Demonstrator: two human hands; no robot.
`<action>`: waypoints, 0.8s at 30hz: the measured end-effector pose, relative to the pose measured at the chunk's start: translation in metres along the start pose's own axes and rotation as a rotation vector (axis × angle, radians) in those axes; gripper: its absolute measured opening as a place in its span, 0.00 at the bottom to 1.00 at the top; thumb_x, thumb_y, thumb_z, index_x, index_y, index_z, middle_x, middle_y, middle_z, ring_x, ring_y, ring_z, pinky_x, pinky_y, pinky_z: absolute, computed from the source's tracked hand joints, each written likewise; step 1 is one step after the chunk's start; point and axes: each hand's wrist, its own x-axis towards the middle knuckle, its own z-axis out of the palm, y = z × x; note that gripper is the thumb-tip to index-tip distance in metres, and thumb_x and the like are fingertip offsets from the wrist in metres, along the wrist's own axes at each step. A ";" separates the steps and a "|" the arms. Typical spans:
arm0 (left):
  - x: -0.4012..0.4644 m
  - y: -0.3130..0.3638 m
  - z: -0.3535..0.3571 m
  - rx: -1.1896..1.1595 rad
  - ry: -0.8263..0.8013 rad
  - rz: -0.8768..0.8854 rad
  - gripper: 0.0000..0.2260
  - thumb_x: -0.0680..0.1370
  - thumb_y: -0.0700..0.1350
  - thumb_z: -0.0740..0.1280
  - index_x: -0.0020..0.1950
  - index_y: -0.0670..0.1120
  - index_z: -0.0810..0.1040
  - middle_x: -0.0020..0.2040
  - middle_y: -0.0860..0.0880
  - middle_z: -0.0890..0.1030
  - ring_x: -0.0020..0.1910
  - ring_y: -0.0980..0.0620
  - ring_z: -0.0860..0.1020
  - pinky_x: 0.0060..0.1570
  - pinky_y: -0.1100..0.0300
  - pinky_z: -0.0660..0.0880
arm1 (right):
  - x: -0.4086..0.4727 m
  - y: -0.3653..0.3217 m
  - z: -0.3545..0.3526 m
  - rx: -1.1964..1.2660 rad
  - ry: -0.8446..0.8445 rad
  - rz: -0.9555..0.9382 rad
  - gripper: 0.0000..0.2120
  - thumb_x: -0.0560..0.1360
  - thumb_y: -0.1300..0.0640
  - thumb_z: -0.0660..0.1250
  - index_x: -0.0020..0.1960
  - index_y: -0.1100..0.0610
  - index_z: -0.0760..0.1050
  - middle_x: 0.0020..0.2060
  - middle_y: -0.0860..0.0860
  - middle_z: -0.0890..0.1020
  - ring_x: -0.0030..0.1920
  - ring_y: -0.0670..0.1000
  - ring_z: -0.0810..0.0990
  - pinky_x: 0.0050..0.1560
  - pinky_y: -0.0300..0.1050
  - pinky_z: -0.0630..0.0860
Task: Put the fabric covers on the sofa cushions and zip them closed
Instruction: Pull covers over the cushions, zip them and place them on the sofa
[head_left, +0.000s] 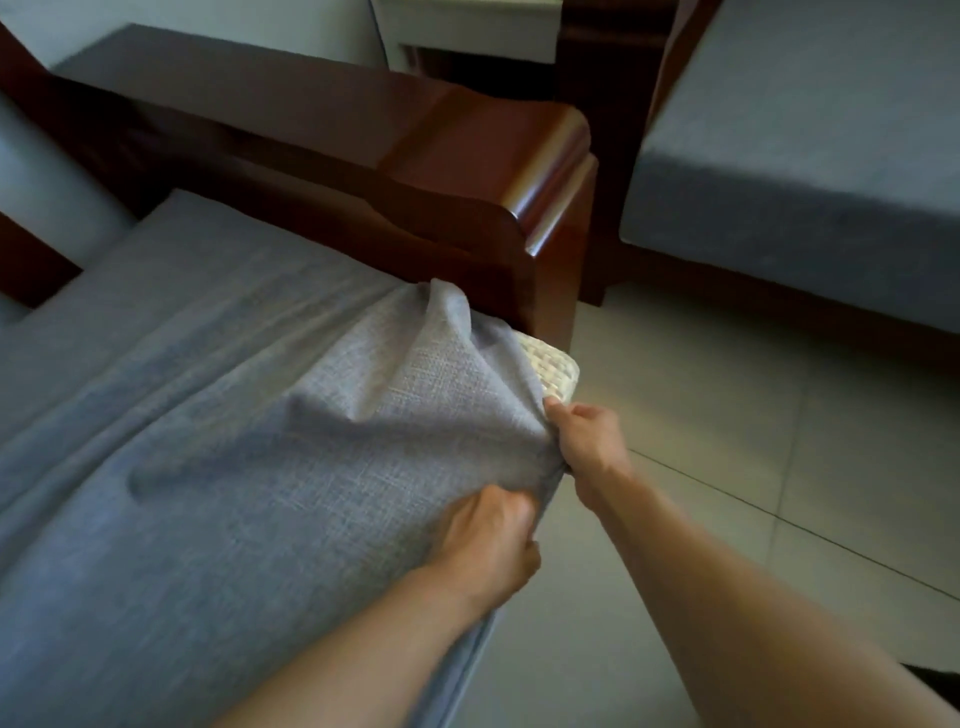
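I'm pinching the grey cover (322, 415) in both my left hand (485, 540) and right hand (584, 434), fingers curled tight. The cream cushion corner (550, 366) is poking out; tugging unevenly risks bunching.

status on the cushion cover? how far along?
Done: the grey cover lies over most of the seat cushion. In hand: the left hand and right hand both have a grip on bunched fabric at the front corner by the wooden armrest. Left: the cushion's pale woven corner is still bare; no zipper is visible, so zipping looks undone.
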 end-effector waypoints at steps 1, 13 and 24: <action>0.002 -0.001 0.001 0.008 0.033 0.002 0.07 0.76 0.47 0.63 0.50 0.45 0.75 0.51 0.44 0.80 0.52 0.43 0.77 0.48 0.54 0.72 | 0.001 0.001 -0.001 -0.008 -0.004 -0.024 0.13 0.77 0.54 0.64 0.36 0.59 0.71 0.33 0.56 0.71 0.34 0.52 0.68 0.35 0.45 0.65; 0.079 0.004 -0.064 0.128 0.467 0.116 0.13 0.75 0.43 0.57 0.53 0.48 0.79 0.56 0.50 0.79 0.57 0.47 0.76 0.60 0.53 0.60 | 0.017 0.003 -0.006 0.318 -0.146 0.184 0.11 0.75 0.56 0.68 0.44 0.64 0.79 0.39 0.59 0.80 0.38 0.53 0.76 0.39 0.45 0.72; 0.130 -0.005 -0.083 0.625 0.118 0.373 0.13 0.77 0.37 0.58 0.59 0.47 0.72 0.57 0.48 0.73 0.59 0.47 0.67 0.45 0.57 0.62 | 0.026 0.016 0.016 0.294 0.171 -0.019 0.09 0.74 0.60 0.67 0.36 0.62 0.78 0.31 0.55 0.79 0.33 0.50 0.74 0.37 0.47 0.73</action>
